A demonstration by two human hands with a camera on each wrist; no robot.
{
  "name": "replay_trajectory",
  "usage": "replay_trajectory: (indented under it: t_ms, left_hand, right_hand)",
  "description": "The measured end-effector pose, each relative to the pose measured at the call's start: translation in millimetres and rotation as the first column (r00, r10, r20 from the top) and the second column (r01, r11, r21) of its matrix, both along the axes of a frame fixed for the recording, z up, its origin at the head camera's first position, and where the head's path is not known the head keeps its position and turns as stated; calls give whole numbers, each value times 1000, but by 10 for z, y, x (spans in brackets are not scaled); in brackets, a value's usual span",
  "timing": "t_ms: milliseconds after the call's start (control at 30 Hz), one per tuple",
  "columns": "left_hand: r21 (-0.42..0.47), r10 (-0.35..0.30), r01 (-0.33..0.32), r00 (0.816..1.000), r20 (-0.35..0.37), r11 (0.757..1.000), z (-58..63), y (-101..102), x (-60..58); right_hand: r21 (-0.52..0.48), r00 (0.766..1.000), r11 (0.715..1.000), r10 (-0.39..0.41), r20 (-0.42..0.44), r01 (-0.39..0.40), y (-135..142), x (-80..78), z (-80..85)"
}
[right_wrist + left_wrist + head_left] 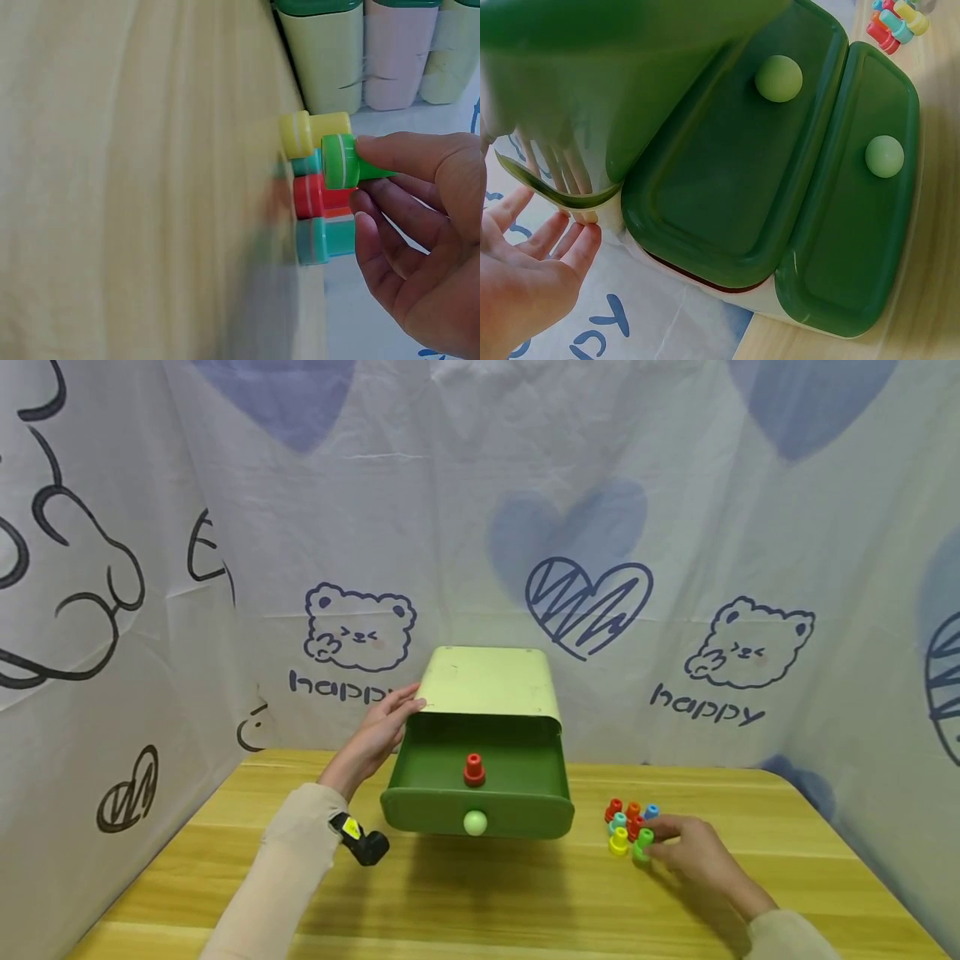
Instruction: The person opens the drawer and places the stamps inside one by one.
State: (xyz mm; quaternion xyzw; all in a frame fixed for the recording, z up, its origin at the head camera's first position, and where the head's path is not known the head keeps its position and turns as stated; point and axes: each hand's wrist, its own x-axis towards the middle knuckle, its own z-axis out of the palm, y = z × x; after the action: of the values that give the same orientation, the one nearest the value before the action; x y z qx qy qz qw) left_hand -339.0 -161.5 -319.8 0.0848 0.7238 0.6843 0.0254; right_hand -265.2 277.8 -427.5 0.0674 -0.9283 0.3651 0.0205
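Note:
A small plastic drawer cabinet (486,681) with a pale yellow-green top stands toward the back of the table. Its dark green top drawer (427,814) is pulled out, and a red toy stamper (474,772) stands inside. My left hand (381,731) rests against the cabinet's left side, fingertips at the shell's edge in the left wrist view. To the right, my right hand (697,852) pinches a green toy stamper (341,161) between thumb and fingers. It is held beside a cluster of others, including a yellow stamper (296,135) and a red stamper (309,195).
Two lower drawers stand closed, a middle drawer (712,172) and a bottom drawer (847,225), each with a round pale knob. A blue stamper (652,811) belongs to the group on the wooden table (480,910). A patterned cloth (450,527) hangs behind the table.

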Motion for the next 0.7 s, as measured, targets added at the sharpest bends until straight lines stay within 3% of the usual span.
replay_trajectory:
  t_ms: [300,700]
  left_hand:
    - [4,3,-3,1000,-2,1000,-9,-4,-10]
    - [7,-8,8,1000,-3,1000,5,2,-3]
  right_hand:
    - [41,995,999,39,-95,-35,-46,8,122]
    - [65,995,997,54,-89,-49,-112,-9,279]
